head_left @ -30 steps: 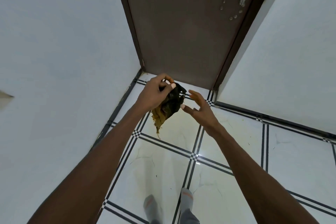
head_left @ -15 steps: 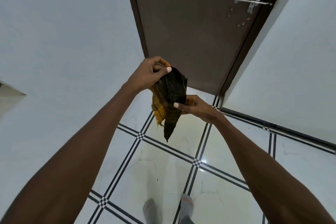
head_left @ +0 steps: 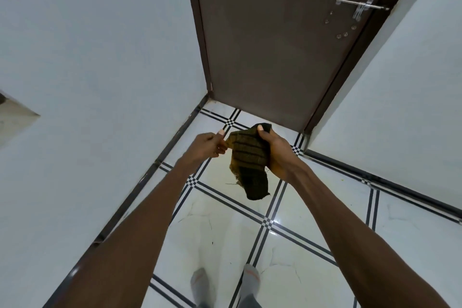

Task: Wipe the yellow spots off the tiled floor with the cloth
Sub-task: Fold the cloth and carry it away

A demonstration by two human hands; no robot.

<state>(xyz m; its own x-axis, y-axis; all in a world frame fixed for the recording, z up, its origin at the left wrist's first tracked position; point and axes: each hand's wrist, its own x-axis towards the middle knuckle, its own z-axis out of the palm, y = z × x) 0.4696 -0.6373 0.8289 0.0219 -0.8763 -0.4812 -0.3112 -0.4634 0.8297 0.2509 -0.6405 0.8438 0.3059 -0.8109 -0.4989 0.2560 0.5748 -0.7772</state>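
Cloth (head_left: 250,160) hangs lengthwise from the clenched right hand (head_left: 275,150), left hand (head_left: 210,145) pinching its corner, directly above the yellowish smear (head_left: 220,172) on the floor (head_left: 225,232).

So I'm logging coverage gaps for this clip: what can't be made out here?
Head view only:
- Floor tile under the cloth: hidden, so any spots there can't be seen.
- Cloth's far side: covered by the right hand.
- Left hand grip: only a corner pinch shows.
- Feet: cut off by the bottom edge.
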